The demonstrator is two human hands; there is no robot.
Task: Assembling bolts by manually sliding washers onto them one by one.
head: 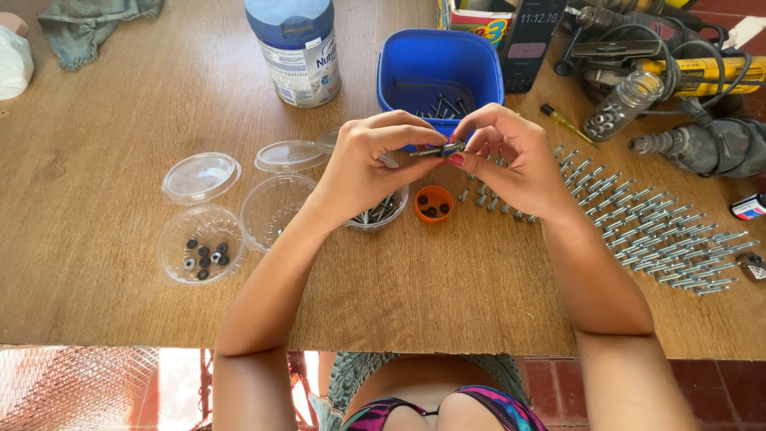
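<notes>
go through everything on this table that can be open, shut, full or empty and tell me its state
Left hand: pinching the screw.
Right hand: pinching the same screw.
Blue tub: open, few screws inside.
Clear cup: lid off, holding washers.
Orange cap: upturned, holding washers.
Glass jar: lying tilted.

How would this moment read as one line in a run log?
left hand: pinches screw | right hand: pinches same screw | below: orange cap, clear cup | right: screw rows | behind: blue tub
</notes>
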